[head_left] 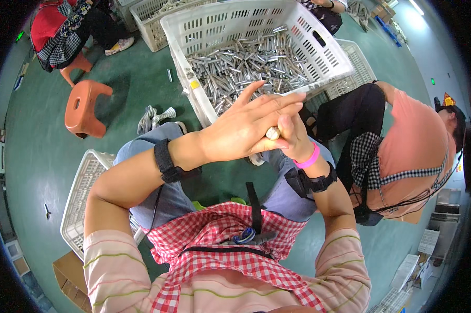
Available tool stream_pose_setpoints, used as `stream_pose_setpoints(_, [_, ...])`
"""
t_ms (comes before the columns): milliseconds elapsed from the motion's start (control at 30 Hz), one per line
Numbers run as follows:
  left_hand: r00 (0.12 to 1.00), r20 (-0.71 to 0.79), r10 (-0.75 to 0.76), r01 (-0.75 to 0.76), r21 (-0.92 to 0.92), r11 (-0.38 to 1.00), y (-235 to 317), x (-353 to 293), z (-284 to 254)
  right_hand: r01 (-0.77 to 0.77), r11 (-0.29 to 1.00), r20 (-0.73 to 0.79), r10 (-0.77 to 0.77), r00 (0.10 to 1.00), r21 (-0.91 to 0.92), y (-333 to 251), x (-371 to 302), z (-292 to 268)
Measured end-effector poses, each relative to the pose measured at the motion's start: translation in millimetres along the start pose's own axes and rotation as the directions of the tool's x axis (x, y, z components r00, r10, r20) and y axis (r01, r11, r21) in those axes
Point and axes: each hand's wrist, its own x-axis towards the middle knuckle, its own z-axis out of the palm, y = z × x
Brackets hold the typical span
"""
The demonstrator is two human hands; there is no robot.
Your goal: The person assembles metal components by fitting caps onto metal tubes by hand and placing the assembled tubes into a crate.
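1. In the head view, the large white slotted crate point(324, 73) is taken as the landmark. It is heaped with loose, slim cylindrical metal pieces point(246, 68).
2. As far as can be judged, work on a single piece is under way: one short cylindrical metal piece point(272, 133) is held up, and only its pale rounded end is exposed. Whether anything has been finished on it cannot be told, since the rest of its length is hidden by the fingers.
3. Judging by the heap, many pieces are left unhandled in the crate; no sorted or finished set can be made out.
4. The held piece is placed just in front of the crate's near edge, on the wearer's side. It is set between the left hand point(235, 128) and the right hand point(297, 138), with its end framed by the two thumbs.
5. Both hands are pressed together and clamped on that piece. The left hand is laid across the right, its fingers extended toward the crate's near right corner; how the grip is shared cannot be told.
6. To the left of the crate, a loose metal cylinder point(169, 75) is seen on the green floor, and farther left an orange plastic stool point(81, 107) is placed. To the right of the crate, a co-worker in a salmon shirt point(418, 135) is seated.
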Motion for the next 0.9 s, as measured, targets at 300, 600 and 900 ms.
stream_pose_setpoints(300, [0.996, 0.004, -0.084, 0.084, -0.087, 0.993, -7.0, 9.9, -5.2, -0.022, 0.998, -0.069, 0.018, 0.997, -0.053, -25.2, 17.4, -9.6])
stream_pose_setpoints(600, [0.962, 0.27, 0.037, -0.011, -0.098, 0.995, -21.0, 12.8, -30.5, 0.182, 0.979, 0.224, -0.16, 0.961, -0.086, -10.7, 22.9, -1.1])
stream_pose_setpoints(900, [0.921, 0.359, -0.151, 0.291, -0.377, 0.879, -39.9, 15.5, -18.0, -0.51, 0.571, 0.097, 0.599, 0.794, 0.643, -29.2, 35.3, 20.9])
